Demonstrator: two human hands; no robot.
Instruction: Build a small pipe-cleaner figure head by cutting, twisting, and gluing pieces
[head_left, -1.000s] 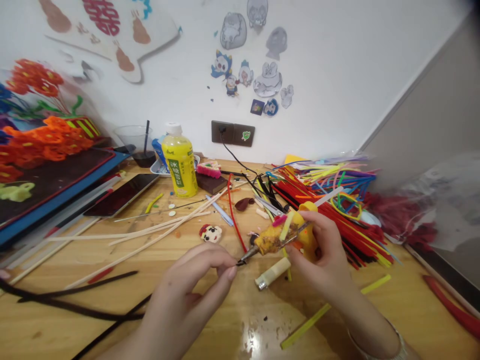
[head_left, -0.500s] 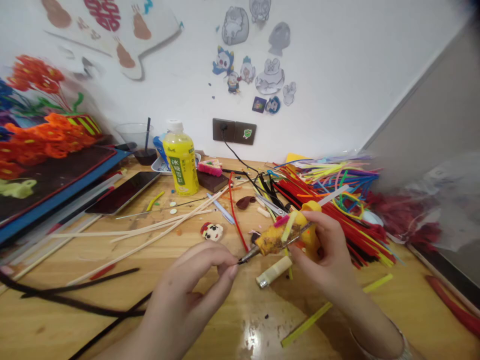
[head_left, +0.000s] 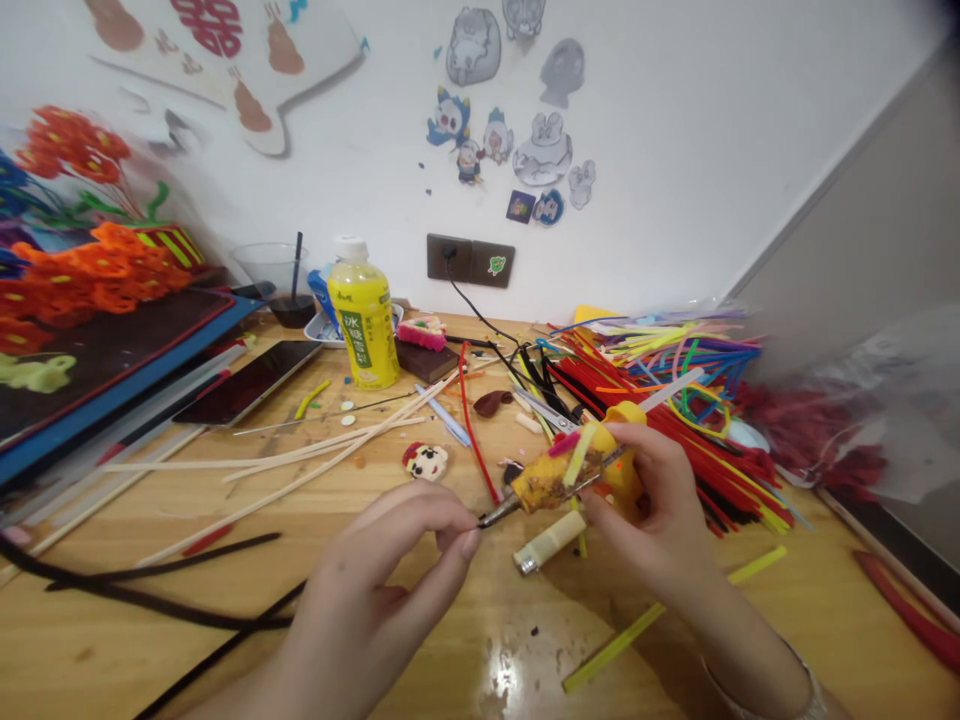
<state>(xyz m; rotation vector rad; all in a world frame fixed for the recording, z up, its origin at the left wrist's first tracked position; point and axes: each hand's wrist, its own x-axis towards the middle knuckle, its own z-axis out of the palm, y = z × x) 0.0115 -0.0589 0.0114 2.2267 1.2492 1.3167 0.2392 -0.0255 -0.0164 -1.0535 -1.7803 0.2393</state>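
**Yellow glue gun [head_left: 570, 482] lies slanted, left fingers [head_left: 459, 532] pinch at its tip**

The glue gun is held above the wooden surface [head_left: 420, 650], not resting on it. Its long axis goes from the upper right down to the lower left: a white glue stick [head_left: 671, 392] comes out at the back end, and the metal nozzle [head_left: 499, 514] points toward the left hand [head_left: 379, 570]. The body is covered with crusted, orange-yellow glue. The right hand [head_left: 651, 505] is wrapped around the yellow grip and holds the gun firmly, with its fingers closed over the top. So the right hand is nearer to the body of the gun, and the left hand is nearer to the tip. The thumb and first finger of the left hand are pressed almost closed, just at the nozzle end. Something thin and dark may be between them, but it is too small to tell what. On the surface just below the gun lies a cream lighter [head_left: 549, 543], apart from both hands, and behind the gun is a heap of red pipe cleaners [head_left: 705, 470]. Compared with the earlier frame, the hands keep nearly the same pose and the nozzle is still at the left fingers; mainly the view has shifted a little.
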